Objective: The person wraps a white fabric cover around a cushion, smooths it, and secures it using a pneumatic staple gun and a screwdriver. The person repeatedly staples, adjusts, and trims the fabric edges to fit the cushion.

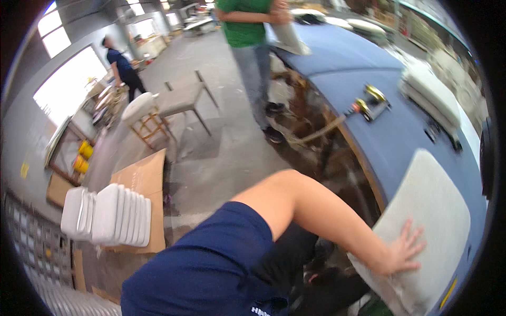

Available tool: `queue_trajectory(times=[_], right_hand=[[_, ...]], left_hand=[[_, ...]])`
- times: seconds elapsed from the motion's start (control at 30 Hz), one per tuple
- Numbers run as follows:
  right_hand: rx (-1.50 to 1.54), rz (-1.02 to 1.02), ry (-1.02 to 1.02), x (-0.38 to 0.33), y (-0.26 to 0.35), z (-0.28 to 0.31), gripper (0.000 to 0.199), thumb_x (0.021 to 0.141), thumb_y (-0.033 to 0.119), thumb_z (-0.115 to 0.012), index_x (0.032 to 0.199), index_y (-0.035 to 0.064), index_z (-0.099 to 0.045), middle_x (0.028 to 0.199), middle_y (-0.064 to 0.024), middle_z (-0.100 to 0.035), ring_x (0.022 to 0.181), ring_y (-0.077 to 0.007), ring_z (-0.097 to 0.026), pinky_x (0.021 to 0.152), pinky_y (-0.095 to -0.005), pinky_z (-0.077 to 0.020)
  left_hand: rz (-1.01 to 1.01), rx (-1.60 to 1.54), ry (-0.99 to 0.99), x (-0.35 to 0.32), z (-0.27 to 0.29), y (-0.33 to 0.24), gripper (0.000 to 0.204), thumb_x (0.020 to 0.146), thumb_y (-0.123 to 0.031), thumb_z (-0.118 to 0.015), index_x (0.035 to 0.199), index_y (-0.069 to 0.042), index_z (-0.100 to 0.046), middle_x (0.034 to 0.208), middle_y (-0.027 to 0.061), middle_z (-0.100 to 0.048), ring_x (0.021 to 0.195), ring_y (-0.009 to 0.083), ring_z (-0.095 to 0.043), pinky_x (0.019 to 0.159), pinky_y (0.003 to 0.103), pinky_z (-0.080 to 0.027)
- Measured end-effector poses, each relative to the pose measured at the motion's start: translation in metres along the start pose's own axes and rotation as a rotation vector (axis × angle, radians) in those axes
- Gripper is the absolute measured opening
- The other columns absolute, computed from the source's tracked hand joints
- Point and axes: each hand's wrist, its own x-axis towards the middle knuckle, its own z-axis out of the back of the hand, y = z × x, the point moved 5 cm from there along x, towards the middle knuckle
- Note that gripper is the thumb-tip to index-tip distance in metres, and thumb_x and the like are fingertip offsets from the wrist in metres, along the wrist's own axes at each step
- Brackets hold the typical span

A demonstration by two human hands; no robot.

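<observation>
My left arm reaches across from a navy sleeve to the blue-topped workbench (342, 52) on the right. My left hand (403, 252) lies with fingers spread on a large, light grey, fabric-like panel (435, 195) with rounded corners, near the bench's front edge. It presses flat and grips nothing. The panel's lower end is blurred and partly cut off by the picture's dark rim. My right hand does not show.
A staple-gun-like tool (371, 102) with a hose and a pale cushion (432, 95) lie farther along the bench. A person in green (245, 26) stands beside it holding a pale piece. Stacked cushions (121, 216), cardboard (147, 174), a chair (182, 100) and stool (139, 110) occupy the left floor.
</observation>
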Motion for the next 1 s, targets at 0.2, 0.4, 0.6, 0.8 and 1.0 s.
queue_trajectory(times=[0.2, 0.4, 0.6, 0.8, 1.0], right_hand=[[0.628, -0.632, 0.130, -0.138, 0.019, -0.112, 0.026, 0.104, 0.021, -0.055, 0.123, 0.0039, -0.057, 0.074, 0.0071, -0.039, 0.063, -0.0051, -0.038, 0.056, -0.0221, -0.0329], [0.582, -0.225, 0.127, -0.107, 0.091, -0.156, 0.033, 0.085, 0.003, -0.077, 0.114, -0.0075, -0.066, 0.089, -0.0089, -0.073, 0.081, -0.0135, -0.072, 0.077, -0.0292, -0.0559], [0.597, -0.216, 0.163, -0.115, 0.069, -0.171, 0.036, 0.082, 0.003, -0.077, 0.115, -0.0080, -0.065, 0.091, -0.0103, -0.074, 0.081, -0.0146, -0.073, 0.076, -0.0293, -0.0572], [0.576, -0.241, 0.193, -0.120, 0.063, -0.180, 0.031, 0.079, 0.004, -0.078, 0.107, -0.0051, -0.068, 0.090, -0.0146, -0.074, 0.076, -0.0222, -0.074, 0.074, -0.0330, -0.0575], [0.599, -0.606, 0.413, -0.104, 0.051, -0.154, 0.031, 0.093, 0.011, -0.078, 0.120, 0.0007, -0.067, 0.103, -0.0059, -0.071, 0.092, -0.0144, -0.068, 0.080, -0.0307, -0.0560]], left_hand=[[0.013, -0.052, -0.002, -0.016, 0.029, 0.008, 0.075, 0.094, -0.043, -0.069, 0.160, -0.025, -0.039, 0.167, 0.0272, -0.027, 0.149, 0.0579, -0.027, 0.107, 0.084, -0.028], [-0.079, 0.237, 0.043, -0.015, 0.029, -0.006, 0.094, 0.095, -0.035, -0.073, 0.168, -0.033, -0.014, 0.169, 0.0280, -0.017, 0.149, 0.0629, -0.021, 0.105, 0.087, -0.030], [-0.117, 0.238, 0.045, -0.014, 0.021, -0.007, 0.096, 0.094, -0.031, -0.075, 0.168, -0.035, -0.014, 0.169, 0.0267, -0.017, 0.149, 0.0627, -0.023, 0.104, 0.086, -0.032], [-0.089, 0.229, 0.078, -0.018, 0.024, -0.007, 0.098, 0.093, -0.028, -0.075, 0.168, -0.034, -0.014, 0.170, 0.0271, -0.016, 0.149, 0.0619, -0.023, 0.105, 0.085, -0.031], [-0.084, 0.229, 0.035, -0.020, 0.023, 0.001, 0.096, 0.094, -0.032, -0.074, 0.168, -0.033, -0.014, 0.170, 0.0255, -0.017, 0.150, 0.0594, -0.024, 0.107, 0.083, -0.032]])
